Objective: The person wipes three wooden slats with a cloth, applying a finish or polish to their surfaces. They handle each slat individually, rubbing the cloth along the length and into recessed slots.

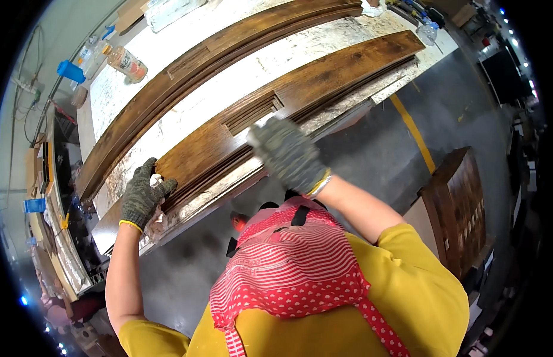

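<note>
A long dark-stained wooden door panel (324, 77) with grooved moulding lies on the workbench (240, 80). My left hand (142, 193), in a grey work glove, presses a white rag (156, 178) onto the panel's near left end. My right hand (288, 152), also gloved, rests flat on the panel's near edge at the middle, and a pale bit shows at its fingertips. A second dark wooden panel (187, 65) lies farther back on the bench.
A plastic bottle (126, 62) lies at the bench's far left, and another bottle (428, 31) stands at the far right end. A dark wooden cabinet (458, 208) stands on the grey floor to my right. A yellow line (414, 134) crosses the floor.
</note>
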Demonstrator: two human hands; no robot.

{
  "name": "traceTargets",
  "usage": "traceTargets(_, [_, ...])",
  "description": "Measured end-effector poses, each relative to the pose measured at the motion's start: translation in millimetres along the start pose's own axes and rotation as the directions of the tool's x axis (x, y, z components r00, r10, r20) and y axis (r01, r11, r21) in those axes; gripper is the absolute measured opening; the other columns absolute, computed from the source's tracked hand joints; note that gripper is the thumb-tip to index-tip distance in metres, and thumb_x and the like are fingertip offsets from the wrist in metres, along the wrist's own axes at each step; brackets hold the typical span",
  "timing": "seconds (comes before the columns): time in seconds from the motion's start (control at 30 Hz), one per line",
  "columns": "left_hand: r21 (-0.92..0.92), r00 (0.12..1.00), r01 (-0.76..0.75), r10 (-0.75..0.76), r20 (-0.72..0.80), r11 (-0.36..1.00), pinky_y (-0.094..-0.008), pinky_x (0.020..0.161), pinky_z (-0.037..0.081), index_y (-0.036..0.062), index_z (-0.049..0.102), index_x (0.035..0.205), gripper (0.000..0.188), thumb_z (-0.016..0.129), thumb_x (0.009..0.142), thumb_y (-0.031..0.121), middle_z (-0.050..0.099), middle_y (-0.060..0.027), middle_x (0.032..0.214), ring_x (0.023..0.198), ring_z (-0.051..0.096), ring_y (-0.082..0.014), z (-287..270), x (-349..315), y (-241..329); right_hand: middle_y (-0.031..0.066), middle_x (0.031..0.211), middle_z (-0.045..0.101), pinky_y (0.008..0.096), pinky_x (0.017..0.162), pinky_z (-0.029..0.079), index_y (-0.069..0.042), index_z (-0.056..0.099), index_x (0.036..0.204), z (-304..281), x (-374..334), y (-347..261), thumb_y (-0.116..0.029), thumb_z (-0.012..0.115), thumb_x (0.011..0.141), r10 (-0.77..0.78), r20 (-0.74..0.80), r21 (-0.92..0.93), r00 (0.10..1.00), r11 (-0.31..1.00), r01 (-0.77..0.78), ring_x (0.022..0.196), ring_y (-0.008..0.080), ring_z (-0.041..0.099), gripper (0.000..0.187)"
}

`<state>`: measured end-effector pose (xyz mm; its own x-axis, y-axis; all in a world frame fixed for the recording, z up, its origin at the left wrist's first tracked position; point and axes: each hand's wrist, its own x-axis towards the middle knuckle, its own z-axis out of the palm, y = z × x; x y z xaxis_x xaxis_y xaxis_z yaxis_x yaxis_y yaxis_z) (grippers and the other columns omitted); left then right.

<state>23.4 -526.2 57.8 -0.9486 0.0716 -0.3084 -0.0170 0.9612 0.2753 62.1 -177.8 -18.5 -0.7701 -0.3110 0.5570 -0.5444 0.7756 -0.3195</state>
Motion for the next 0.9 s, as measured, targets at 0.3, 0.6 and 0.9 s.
traceTargets(0.3, [0.092,0.98,-0.197,0.199,-0.008,0.976,-0.0421,0.109,0.044,0.0023,0.051,0.143,0.073,0.077,0.084,0.036,0.058,-0.0226,0.14,0.129,0.057,-0.0352,-80,-53,-160,0.0159,0.105,0.07,0.0433,0.09,0.052,-0.004,0.07,0.115,-41,19,-3,-0.023,0.071,0.091,0.438,-0.203,-0.019,0.876,0.892,-0.451,0.099,0.0359,0.064,0.031])
traceTargets(0.6, [-0.079,0.993,-0.013,0.022,0.115,0.997,-0.0404,0.102,0.048,-0.001,0.053,0.14,0.07,0.078,0.08,0.026,0.064,-0.0251,0.128,0.118,0.063,-0.0353,-64,-64,-272,0.0161,0.115,0.065,0.048,0.097,0.05,-0.008,0.058,0.129,95,22,-184,-0.017,0.059,0.096,-0.07,-0.093,-0.051,0.993,0.997,0.065,0.105,0.0326,0.063,0.035])
traceTargets(0.9, [-0.05,0.995,-0.027,0.031,0.092,0.998,-0.0407,0.105,0.046,0.0025,0.05,0.144,0.072,0.075,0.083,0.031,0.061,-0.0242,0.132,0.122,0.06,-0.0352,-68,-72,-268,0.0156,0.103,0.072,0.0437,0.098,0.051,-0.005,0.073,0.11,24,37,-116,-0.018,0.074,0.09,0.361,-0.174,-0.02,0.916,0.929,-0.37,0.102,0.0306,0.067,0.024])
